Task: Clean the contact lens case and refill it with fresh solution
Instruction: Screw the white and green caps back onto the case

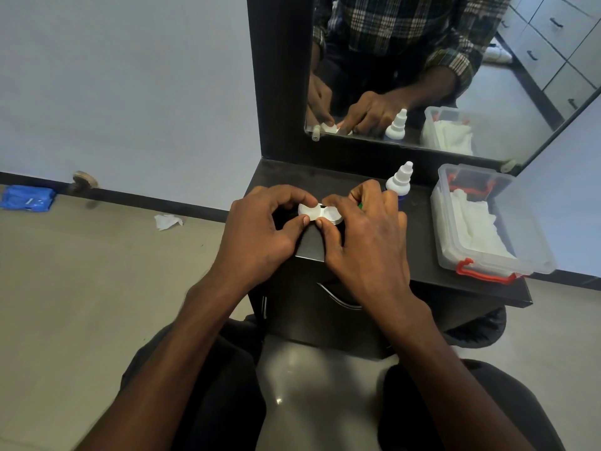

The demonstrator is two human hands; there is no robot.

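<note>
A white contact lens case (317, 213) with two round wells is held above the black dresser top (419, 245). My left hand (263, 229) pinches its left end between thumb and forefinger. My right hand (367, 232) grips the right end, its fingers covering part of that lid. Just behind my right hand stands the solution bottle (400, 182), white with a capped nozzle and a blue lower part, mostly hidden by my fingers.
A clear plastic box (487, 222) with red latches holds white tissues at the right of the dresser. A mirror (455, 76) rises behind. A crumpled tissue (167, 221) and a blue packet (27, 197) lie on the floor at left.
</note>
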